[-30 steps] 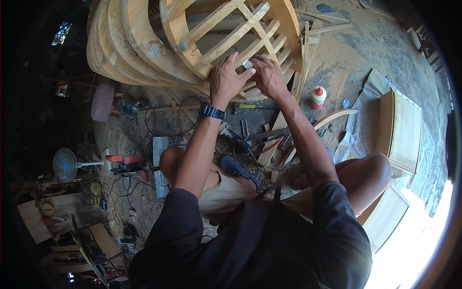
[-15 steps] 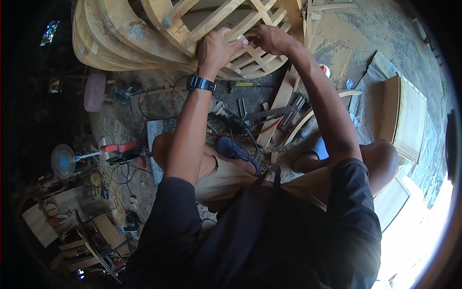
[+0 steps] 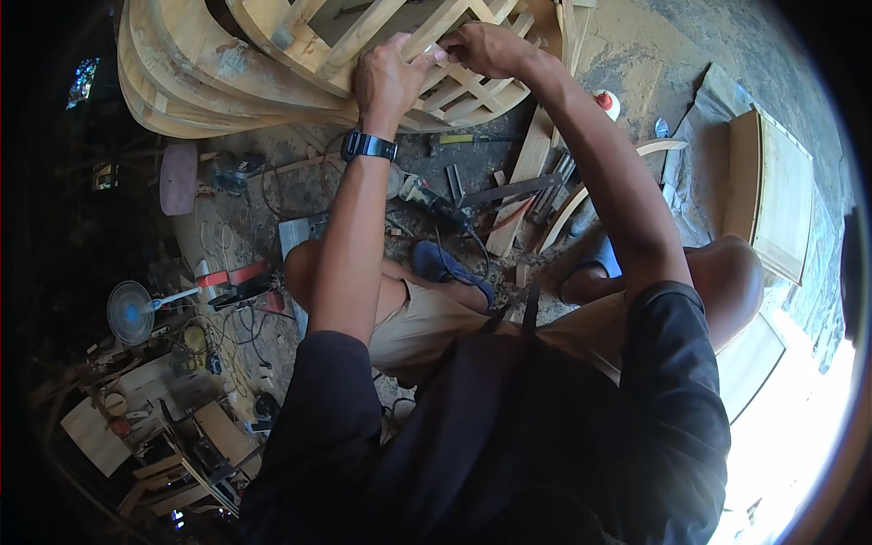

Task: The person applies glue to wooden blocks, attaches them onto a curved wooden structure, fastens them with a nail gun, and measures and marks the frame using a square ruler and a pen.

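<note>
A curved wooden furniture frame with crossed lattice slats (image 3: 363, 41) fills the top of the view. My left hand (image 3: 389, 80), with a dark watch (image 3: 369, 146) on its wrist, is closed against a slat, its thumb pointing toward my right hand. My right hand (image 3: 490, 49) is bent over the lattice with its fingers pinched together. The fingertips of both hands nearly meet, and a small pale spot shows between them. What the fingers hold is too small and partly hidden to name.
On the floor below the frame lie an angle grinder (image 3: 431, 202), a yellow-handled tool (image 3: 459, 139), a metal square (image 3: 509, 191) and wooden strips (image 3: 522, 182). A white glue bottle (image 3: 607, 104) is right of my forearm. A wooden box (image 3: 772, 195) stands right, a fan (image 3: 131, 312) left.
The view has shifted, so the frame and both hands appear slightly higher and further left. More of the glue bottle shows. Both hands stay together at the lattice.
</note>
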### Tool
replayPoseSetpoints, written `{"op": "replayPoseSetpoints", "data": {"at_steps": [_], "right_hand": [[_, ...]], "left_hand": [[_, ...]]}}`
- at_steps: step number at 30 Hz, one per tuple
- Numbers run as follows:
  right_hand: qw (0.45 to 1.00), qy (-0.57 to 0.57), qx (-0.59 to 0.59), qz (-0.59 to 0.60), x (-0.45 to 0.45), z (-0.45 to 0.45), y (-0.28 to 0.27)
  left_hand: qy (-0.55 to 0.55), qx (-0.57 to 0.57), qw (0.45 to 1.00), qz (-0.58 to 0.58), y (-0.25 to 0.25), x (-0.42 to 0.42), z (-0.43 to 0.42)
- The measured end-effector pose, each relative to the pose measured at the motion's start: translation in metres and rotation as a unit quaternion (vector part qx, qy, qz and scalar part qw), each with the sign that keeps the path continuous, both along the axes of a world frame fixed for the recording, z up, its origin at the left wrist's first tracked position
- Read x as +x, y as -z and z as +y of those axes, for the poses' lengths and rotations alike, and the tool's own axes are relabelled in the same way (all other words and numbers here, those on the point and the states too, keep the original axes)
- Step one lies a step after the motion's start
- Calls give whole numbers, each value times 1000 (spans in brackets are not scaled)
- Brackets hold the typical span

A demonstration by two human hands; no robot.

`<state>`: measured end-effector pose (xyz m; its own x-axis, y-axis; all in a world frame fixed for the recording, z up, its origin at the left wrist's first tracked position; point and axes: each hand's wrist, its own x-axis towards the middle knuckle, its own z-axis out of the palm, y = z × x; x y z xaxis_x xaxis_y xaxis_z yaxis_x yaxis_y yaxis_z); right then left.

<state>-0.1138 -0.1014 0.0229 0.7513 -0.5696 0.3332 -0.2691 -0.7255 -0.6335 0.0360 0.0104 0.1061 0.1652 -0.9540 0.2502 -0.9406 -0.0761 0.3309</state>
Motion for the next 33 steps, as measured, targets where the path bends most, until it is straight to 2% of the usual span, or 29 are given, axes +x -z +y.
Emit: {"op": "replayPoseSetpoints", "data": {"at_steps": [2, 5, 7, 11, 13, 17, 23, 25, 26, 28, 29, 31, 32, 33], "right_hand": [[1000, 0, 5, -11, -2, 0, -1], [1000, -21, 3, -15, -8, 6, -4], [999, -1, 4, -45, -6, 5, 1], [999, -18, 4, -43, -11, 3, -2], [997, -27, 68, 26, -11, 2, -5], [997, -41, 58, -6, -5, -7, 0], [999, -9, -49, 5, 2, -9, 16], [970, -22, -192, -146, 10, -15, 34], [970, -22, -194, -146, 9, -16, 35], [996, -8, -83, -12, 1, -7, 13], [996, -8, -85, -13, -4, -3, -1], [992, -15, 62, 111, -10, 1, -23], [992, -17, 61, 111, -10, 2, -20], [997, -29, 65, 40, -11, -2, -7]], "left_hand": [[-14, 9, 1000, -3, -2, 1, 0], [36, 21, 999, 10, 1, 19, 1], [56, 19, 997, -57, 1, 22, 2], [42, 25, 998, -39, 3, 20, 2], [24, 16, 999, -35, 9, 23, -2], [2, 15, 999, -43, 12, 16, -1], [-9, -4, 999, -43, 10, 6, 1], [-25, -8, 997, -71, 10, 4, 0], [-25, -10, 997, -71, 10, 4, 0], [-32, -7, 997, -76, 10, 4, 1], [-32, -9, 996, -77, 8, 4, 1], [-7, 18, 999, -51, 3, 7, 1], [-9, 18, 998, -51, 1, 9, 3], [12, 11, 999, -46, 2, 14, 4]]}}
